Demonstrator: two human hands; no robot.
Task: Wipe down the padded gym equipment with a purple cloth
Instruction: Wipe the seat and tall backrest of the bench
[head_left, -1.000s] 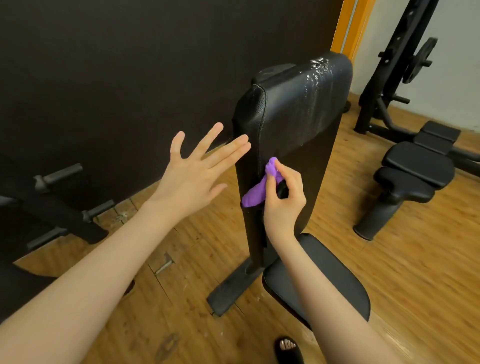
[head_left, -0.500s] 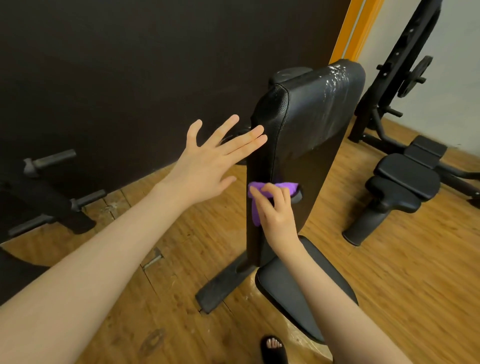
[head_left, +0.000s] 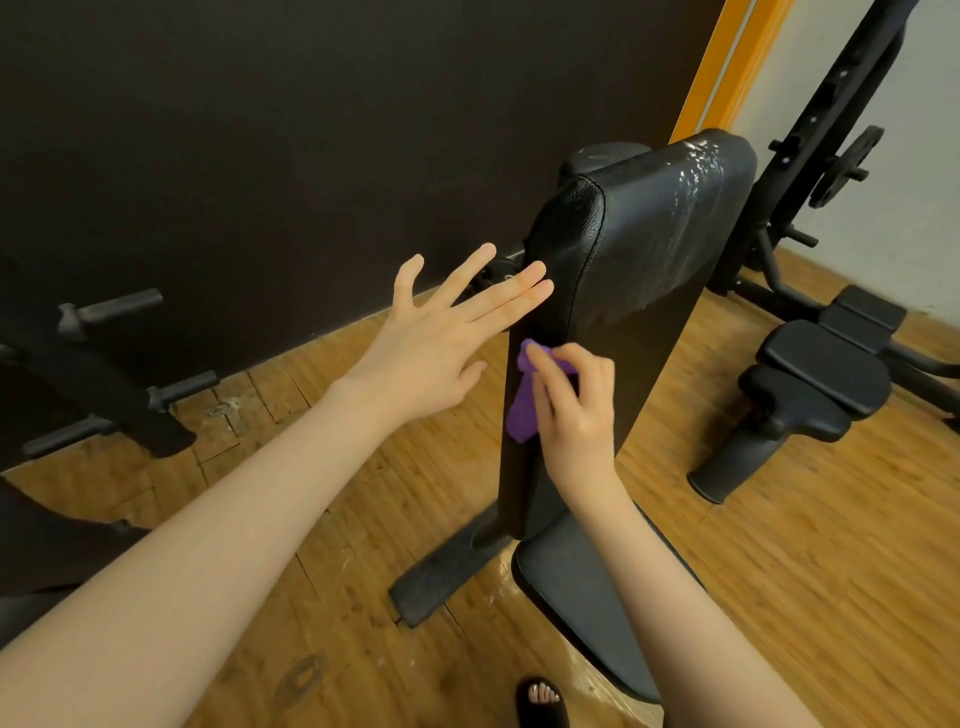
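Head view: the right hand pinches the cloth against the left edge of the upright pad, about halfway up. The left hand is spread, released, its fingertips seemingly touching the pad's edge. The pad's top looks wet — the bunched cloth could slip off the narrow edge, or only smear it.

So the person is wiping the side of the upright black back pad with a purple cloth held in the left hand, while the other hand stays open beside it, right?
Not quite: the head view shows the purple cloth held in the right hand, not the left. It is pressed against the side of the upright black back pad, and the left hand is the open one beside it, fingers spread.
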